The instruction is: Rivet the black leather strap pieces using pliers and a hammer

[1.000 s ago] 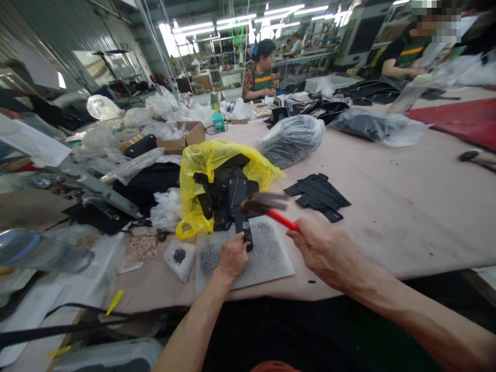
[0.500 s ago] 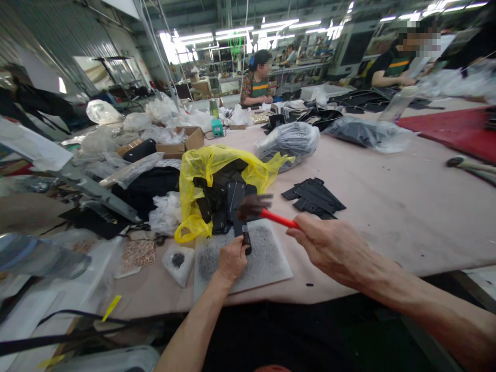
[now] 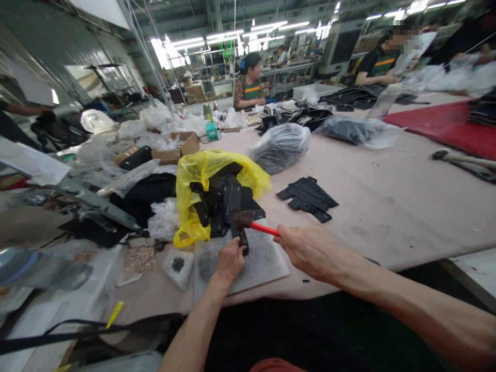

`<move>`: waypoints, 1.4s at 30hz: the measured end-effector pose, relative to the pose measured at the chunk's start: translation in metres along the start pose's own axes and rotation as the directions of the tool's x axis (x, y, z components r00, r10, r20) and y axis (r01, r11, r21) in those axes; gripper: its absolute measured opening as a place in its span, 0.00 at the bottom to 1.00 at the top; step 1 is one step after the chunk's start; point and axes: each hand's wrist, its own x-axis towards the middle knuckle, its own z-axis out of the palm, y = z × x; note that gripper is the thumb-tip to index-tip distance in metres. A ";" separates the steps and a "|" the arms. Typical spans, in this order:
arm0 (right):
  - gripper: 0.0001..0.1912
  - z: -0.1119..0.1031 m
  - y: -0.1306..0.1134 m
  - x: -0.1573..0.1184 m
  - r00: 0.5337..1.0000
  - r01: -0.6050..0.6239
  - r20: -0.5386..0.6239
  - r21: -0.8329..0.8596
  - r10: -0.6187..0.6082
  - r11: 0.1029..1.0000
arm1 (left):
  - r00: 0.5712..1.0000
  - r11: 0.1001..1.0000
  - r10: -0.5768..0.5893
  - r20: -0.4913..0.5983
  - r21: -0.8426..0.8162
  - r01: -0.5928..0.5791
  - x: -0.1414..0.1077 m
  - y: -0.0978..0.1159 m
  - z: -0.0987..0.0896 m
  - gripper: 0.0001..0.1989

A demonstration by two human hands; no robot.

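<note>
My left hand [image 3: 230, 262] is closed round a short dark hand punch [image 3: 244, 246] standing over the white board [image 3: 267, 263]. My right hand [image 3: 304, 248] grips a hammer [image 3: 264, 228] by its red handle. The brown hammer head is at the top of the punch; whether they touch is blurred. A black strip piece reaches from under the punch toward the yellow plastic bag [image 3: 185, 175]. Several flat black pieces [image 3: 232, 199] fill the bag's mouth. The board's surface is covered in dark marks. The punch's lower tip is hidden by my left fingers.
A pile of black strips [image 3: 310, 199] lies right of the bag. Left of the board are a white block [image 3: 178, 268] with a dark patch and small copper-coloured parts [image 3: 138, 262]. A wrapped bundle [image 3: 281, 147] lies behind. Two co-workers sit across the table.
The hammer has come down and left, its head now at the punch top. My left hand keeps the punch in place on the board. The view has shifted slightly.
</note>
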 end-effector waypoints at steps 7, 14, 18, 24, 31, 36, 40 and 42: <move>0.17 0.041 0.036 -0.005 0.954 -0.298 0.063 0.238 0.292 0.924 | 0.999 0.999 -0.034 0.036 -0.032 0.035 0.001 0.002 -0.004 0.06; 0.16 0.137 0.081 -0.028 0.831 -0.544 0.244 0.168 0.500 0.822 | 0.999 0.999 -0.037 0.037 -0.028 0.038 0.000 0.002 -0.006 0.05; 0.20 0.147 0.058 -0.018 0.930 -0.365 -0.001 0.129 0.369 0.922 | 0.997 0.999 -0.048 0.055 -0.005 0.048 0.000 0.002 -0.006 0.05; 0.21 0.166 -0.003 0.030 0.995 -0.039 -0.072 0.322 0.066 0.946 | 0.997 0.998 -0.063 0.052 -0.026 0.064 -0.003 -0.001 -0.004 0.07; 0.22 0.185 -0.018 0.039 0.994 -0.056 -0.065 0.379 0.087 0.924 | 0.972 0.964 -0.230 0.052 -0.129 0.234 0.008 0.001 -0.011 0.09; 0.22 0.181 -0.016 0.039 0.995 -0.074 -0.033 0.398 0.095 0.914 | 0.925 0.903 -0.374 -0.063 -0.253 0.347 0.018 -0.009 -0.023 0.09; 0.20 0.180 -0.017 0.040 0.994 -0.077 -0.041 0.418 0.103 0.905 | 0.936 0.909 -0.348 -0.050 -0.261 0.324 0.009 -0.016 -0.020 0.10; 0.17 0.179 -0.019 0.041 0.993 -0.088 -0.038 0.430 0.116 0.898 | 0.950 0.921 -0.309 -0.031 -0.260 0.291 0.004 -0.018 -0.015 0.11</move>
